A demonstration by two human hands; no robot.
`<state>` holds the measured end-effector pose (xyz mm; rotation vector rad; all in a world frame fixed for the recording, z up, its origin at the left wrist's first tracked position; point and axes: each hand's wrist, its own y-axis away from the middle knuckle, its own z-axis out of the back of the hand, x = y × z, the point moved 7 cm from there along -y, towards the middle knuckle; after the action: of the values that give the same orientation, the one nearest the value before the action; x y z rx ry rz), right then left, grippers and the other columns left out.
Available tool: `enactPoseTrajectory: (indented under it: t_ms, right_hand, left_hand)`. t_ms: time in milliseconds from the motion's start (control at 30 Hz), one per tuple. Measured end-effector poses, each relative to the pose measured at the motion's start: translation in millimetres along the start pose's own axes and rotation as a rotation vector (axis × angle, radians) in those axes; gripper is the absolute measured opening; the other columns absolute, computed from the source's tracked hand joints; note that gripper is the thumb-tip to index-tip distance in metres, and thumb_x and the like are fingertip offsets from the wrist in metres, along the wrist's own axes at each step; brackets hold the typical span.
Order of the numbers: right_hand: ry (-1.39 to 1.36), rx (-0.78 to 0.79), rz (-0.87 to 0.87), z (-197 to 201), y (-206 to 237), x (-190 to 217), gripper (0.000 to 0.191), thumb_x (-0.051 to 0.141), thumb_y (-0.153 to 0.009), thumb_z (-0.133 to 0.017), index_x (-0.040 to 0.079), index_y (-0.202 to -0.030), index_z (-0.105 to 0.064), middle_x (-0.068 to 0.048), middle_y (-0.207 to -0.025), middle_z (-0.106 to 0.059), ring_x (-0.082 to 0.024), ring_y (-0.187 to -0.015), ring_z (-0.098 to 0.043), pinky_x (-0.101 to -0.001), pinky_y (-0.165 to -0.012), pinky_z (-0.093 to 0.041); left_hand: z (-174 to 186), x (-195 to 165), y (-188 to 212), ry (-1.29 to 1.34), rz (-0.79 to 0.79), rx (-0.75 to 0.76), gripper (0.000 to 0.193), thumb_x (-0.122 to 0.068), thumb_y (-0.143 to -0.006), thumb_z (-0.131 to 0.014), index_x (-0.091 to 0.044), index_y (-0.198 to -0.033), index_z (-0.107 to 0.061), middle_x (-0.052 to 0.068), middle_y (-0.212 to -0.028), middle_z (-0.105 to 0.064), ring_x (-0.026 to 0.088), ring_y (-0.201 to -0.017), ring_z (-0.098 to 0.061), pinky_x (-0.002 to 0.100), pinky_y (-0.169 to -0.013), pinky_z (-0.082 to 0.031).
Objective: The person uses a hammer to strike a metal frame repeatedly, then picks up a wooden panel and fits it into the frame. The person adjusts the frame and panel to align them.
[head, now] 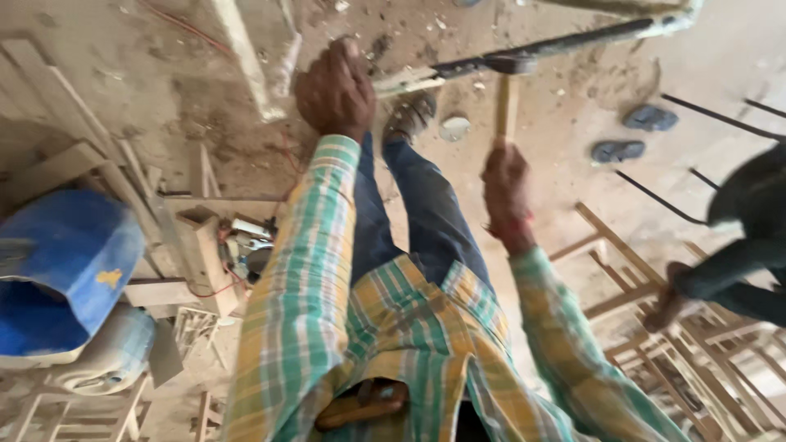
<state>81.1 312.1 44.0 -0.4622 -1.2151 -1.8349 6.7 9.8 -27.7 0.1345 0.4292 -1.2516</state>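
Note:
My left hand (336, 86) is closed around the near end of a pale wooden strip (409, 80) that runs right into a long dark bar (565, 45). My right hand (506, 187) grips the wooden handle of a hammer (508, 90); its dark head is up against the bar. Both sleeves are green and yellow plaid. My blue trouser leg and shoe (409, 115) stand on the dusty floor just under the strip. The picture is blurred by motion.
A blue plastic drum (65, 262) lies at left over a white container (106, 356). Wood offcuts and small tools (246, 237) lie beside it. Wooden frames (655, 327) are stacked at right, where another person's leg (720, 278) rests. Two sandals (634, 135) lie on the floor.

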Motion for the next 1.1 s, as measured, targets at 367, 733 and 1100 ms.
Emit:
enactPoseTrajectory:
  t_ms: [367,733,1100]
  right_hand:
    - [0.306,0.135,0.043,-29,11,9,0.039,0.035,-0.110,-0.051,0.002,-0.090,-0.053,-0.001,-0.055,-0.049,-0.013,-0.045,-0.045,-0.0323,-0.045,-0.034]
    - [0.141,0.117,0.142,-46,19,26,0.047,0.045,-0.114,-0.044,0.004,-0.093,-0.056,-0.002,-0.066,-0.052,-0.010,-0.058,-0.049,-0.0290,-0.052,-0.041]
    - [-0.013,0.134,0.176,-75,39,44,0.046,0.047,-0.110,-0.047,0.005,-0.094,-0.057,-0.003,-0.064,-0.048,-0.011,-0.055,-0.042,-0.0303,-0.046,-0.034]
  left_hand:
    - [-3,10,8,0.034,-0.023,-0.040,0.030,-0.032,-0.110,-0.041,-0.011,-0.113,-0.062,0.007,-0.088,-0.068,0.024,-0.072,-0.065,0.043,-0.064,-0.047]
    - [-12,23,14,0.103,0.053,0.006,0.030,-0.032,-0.109,-0.043,-0.013,-0.106,-0.067,0.007,-0.082,-0.069,0.022,-0.066,-0.065,0.041,-0.060,-0.048]
    - [5,18,11,0.073,0.011,-0.043,0.027,-0.031,-0.109,-0.044,-0.012,-0.104,-0.063,0.008,-0.081,-0.066,0.028,-0.071,-0.063,0.045,-0.066,-0.047]
